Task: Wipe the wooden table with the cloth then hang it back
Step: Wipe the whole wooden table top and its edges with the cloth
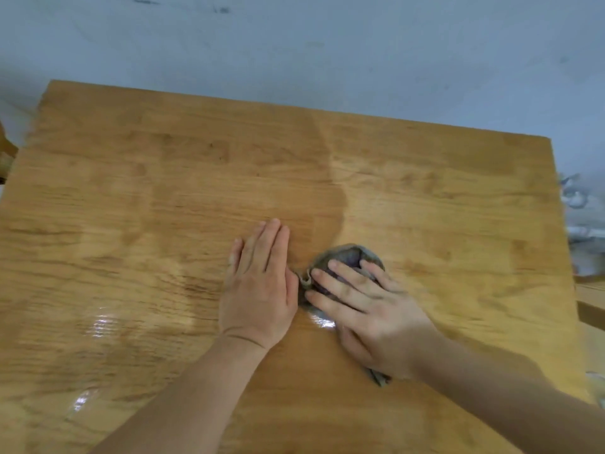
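Note:
A wooden table (163, 191) fills most of the view, its left and near parts shiny with wet streaks. A bunched grey cloth (348, 255) lies on the table just right of centre. My right hand (370, 309) lies on top of the cloth with fingers spread, pressing it against the wood; a corner of the cloth sticks out under the wrist. My left hand (260, 286) rests flat on the table right beside the cloth, fingers together, its thumb edge touching the cloth's left fold.
A pale grey wall (327, 44) rises behind the table's far edge. Past the right edge are some blurred pale objects (582, 208) and a wooden piece (592, 306). A bit of wooden furniture (5, 158) shows at the far left.

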Tool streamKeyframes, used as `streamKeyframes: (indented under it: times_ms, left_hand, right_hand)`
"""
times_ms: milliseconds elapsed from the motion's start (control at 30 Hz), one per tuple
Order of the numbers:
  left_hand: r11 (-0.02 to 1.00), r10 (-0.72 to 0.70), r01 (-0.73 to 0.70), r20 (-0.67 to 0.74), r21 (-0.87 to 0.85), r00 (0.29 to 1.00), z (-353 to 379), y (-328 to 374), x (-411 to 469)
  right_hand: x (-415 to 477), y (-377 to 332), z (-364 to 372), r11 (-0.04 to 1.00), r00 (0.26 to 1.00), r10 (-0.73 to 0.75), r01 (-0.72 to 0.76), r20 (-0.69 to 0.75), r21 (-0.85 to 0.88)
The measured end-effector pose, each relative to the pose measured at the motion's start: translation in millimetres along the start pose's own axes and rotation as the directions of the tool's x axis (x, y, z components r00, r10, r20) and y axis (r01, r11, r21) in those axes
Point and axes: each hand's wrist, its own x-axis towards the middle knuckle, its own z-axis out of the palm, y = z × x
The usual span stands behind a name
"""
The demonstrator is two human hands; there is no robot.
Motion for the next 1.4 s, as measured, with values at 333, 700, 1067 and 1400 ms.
streamKeyframes:
  times_ms: [333,700,1067,1400]
  left_hand:
    - [0.999,-0.001,0.0,0.018,0.035,1.0,1.2,-0.3,2.3]
    - [0.999,0.013,-0.012,-0.033,0.03,0.999,0.5,1.8,1.2]
    - [0.999,0.006,-0.005,-0.035,0.034,0.999,1.2,1.5,-1.3]
    - [0.999,-0.003,0.003,-0.005,0.034,1.0,-3.4,5.0,-2.8]
  right_hand:
    - [153.9,141.2,-38.9,0.873,0.861,0.478,-0.488,-0.172,-0.018]
    - [-38.6,9.4,-1.3,0.999,0.999,0.029,-0.029,0.024,-0.016]
    - [85.7,83.6,-13.4,0.798,0.773,0.592,-0.601,-0.229,0.036]
    - [-73.4,-26.2,17.2,0.993,0.991,0.12,-0.119,-0.055,0.025]
